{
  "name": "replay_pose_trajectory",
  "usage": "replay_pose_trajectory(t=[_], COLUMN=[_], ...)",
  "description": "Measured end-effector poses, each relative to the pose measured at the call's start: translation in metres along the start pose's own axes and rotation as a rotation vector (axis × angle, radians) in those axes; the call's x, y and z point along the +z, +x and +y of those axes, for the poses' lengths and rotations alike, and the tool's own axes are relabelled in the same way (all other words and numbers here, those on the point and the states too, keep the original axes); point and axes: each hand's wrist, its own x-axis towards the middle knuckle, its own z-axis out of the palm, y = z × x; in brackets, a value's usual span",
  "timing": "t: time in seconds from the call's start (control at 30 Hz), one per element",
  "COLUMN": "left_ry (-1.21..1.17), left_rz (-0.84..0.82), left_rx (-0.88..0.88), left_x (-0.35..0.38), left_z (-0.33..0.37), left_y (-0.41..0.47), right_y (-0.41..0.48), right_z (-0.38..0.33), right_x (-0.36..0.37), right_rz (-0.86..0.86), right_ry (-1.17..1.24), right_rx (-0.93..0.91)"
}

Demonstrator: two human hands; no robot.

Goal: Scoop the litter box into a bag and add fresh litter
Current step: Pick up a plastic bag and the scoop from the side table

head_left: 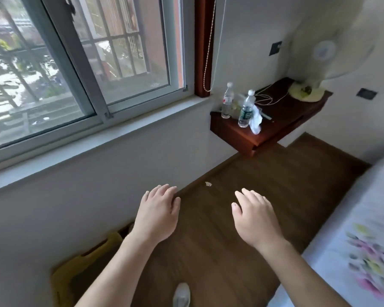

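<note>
My left hand (156,214) and my right hand (254,217) are stretched out palm down over the brown wooden floor (264,173), fingers loosely apart, holding nothing. A yellow container (75,269), perhaps the litter box or a bag, lies against the wall at the lower left, partly hidden by my left forearm. No scoop, bag or litter shows clearly. A small pale scrap (208,184) lies on the floor by the skirting, beyond my fingertips.
A large window (80,69) fills the upper left above a grey sill. A wall-mounted red-brown shelf (266,134) carries two water bottles (245,109), cables and a fan (328,52). A bed with floral sheets (364,240) lies to the right. My white shoe (181,294) shows below.
</note>
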Motion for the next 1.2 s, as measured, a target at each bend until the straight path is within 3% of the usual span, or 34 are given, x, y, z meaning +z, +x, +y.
replay_pose_trajectory(t=[0.37,0.6,0.97,1.2], left_ry=[0.019,0.063,0.049,0.027], left_rz=[-0.106,-0.147,-0.148,-0.114], left_rx=[0.341,0.473,0.441,0.356], left_x=[0.026,0.062,0.137,0.147], left_z=[0.049,0.123,0.31,0.387], left_y=[0.179,0.26,0.361,0.416], right_y=[0.103,0.146,0.24,0.314], right_z=[0.053,0.119,0.314,0.391], right_x=[-0.006,-0.021,-0.062,-0.099], right_rz=[0.073,0.115,0.106,0.05], right_ry=[-0.061,-0.063,-0.069,-0.095], right_rx=[0.289,0.395,0.348,0.214])
